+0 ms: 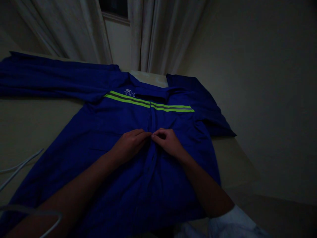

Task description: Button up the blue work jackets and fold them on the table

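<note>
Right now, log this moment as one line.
left hand: pinches blue jacket front seam | right hand: pinches same seam | jacket: spread on table

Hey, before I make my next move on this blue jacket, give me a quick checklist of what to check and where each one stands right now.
1. Jacket lying front up on the table: ok.
2. Both hands at the front strip: ok, left hand and right hand meet fingertip to fingertip there.
3. What the fingertips pinch: cannot tell, too dark.
4. Sleeves flat: not ok. The left-side sleeve lies out straight, the right-side sleeve is bunched.
5. White cable clear of the fabric: cannot tell, it runs close by the near-left hem.
</note>
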Tool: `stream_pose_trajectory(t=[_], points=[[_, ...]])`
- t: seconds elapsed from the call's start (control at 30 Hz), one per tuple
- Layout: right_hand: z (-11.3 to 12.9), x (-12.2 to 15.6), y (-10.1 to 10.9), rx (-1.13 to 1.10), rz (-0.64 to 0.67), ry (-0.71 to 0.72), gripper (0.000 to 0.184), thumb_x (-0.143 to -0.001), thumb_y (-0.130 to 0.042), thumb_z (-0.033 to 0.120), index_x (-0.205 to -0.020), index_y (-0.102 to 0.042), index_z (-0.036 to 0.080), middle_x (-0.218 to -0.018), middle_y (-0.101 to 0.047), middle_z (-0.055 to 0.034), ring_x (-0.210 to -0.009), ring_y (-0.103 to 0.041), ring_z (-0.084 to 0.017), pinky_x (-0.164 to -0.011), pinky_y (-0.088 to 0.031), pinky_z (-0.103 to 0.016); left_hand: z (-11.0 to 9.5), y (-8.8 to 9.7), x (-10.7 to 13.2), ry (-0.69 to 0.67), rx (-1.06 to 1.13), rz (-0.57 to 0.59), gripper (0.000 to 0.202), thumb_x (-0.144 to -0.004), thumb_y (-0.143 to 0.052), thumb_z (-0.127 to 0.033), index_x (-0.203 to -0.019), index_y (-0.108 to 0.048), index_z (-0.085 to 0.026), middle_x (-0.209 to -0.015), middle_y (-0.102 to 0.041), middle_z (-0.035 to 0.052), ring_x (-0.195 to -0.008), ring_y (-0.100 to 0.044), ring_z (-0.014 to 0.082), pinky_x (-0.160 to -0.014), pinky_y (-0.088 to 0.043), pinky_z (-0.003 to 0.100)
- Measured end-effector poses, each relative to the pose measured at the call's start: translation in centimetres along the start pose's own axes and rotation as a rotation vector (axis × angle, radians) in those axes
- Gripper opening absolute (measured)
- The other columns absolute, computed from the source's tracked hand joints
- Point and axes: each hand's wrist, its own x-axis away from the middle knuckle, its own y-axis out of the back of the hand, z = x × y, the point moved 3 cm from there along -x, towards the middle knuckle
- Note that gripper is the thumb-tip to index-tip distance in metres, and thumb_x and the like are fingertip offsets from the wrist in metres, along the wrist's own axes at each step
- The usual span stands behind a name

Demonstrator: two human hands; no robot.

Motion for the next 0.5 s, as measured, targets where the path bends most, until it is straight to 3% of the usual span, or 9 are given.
stream_pose_trajectory(t=[0.2, 0.37, 0.5], points=[[0.2, -0.1, 0.7, 0.088, 0.062, 0.060, 0.008, -0.086, -0.073, 0.024, -0.087, -0.078, 0.018, -0.082, -0.067, -0.0007, -0.070, -0.060, -0.012, -0.064, -0.046, -0.024, 0.3, 0.2, -0.1, 0.091, 0.144, -0.076, 0.022, -0.099, -0.053, -0.018, -0.110, -0.072, -0.022, -0.103, -0.076, 0.0023, -0.091, -0.072, 0.0176, -0.083, -0.054, 0.030], [0.7, 0.1, 0.2, 0.204, 0.054, 0.102, 0.007, -0.085, -0.076, 0.014, -0.090, -0.078, 0.018, -0.081, -0.063, 0.0013, -0.068, -0.058, -0.010, -0.064, -0.044, -0.022, 0.7, 1.1, -0.4, 0.099, 0.242, 0.013, 0.020, -0.095, -0.056, -0.020, -0.102, -0.074, -0.022, -0.097, -0.072, 0.0029, -0.087, -0.070, 0.0171, -0.079, -0.054, 0.029], [1.0, 0.2, -0.1, 0.281, 0.077, 0.157, 0.009, -0.085, -0.077, 0.011, -0.091, -0.078, 0.018, -0.081, -0.061, 0.0016, -0.069, -0.056, -0.010, -0.066, -0.043, -0.023, 0.7, 1.7, -0.5, 0.142, 0.262, 0.033, 0.019, -0.094, -0.061, -0.029, -0.100, -0.077, -0.021, -0.110, -0.068, 0.0065, -0.084, -0.069, 0.0166, -0.078, -0.056, 0.030]])
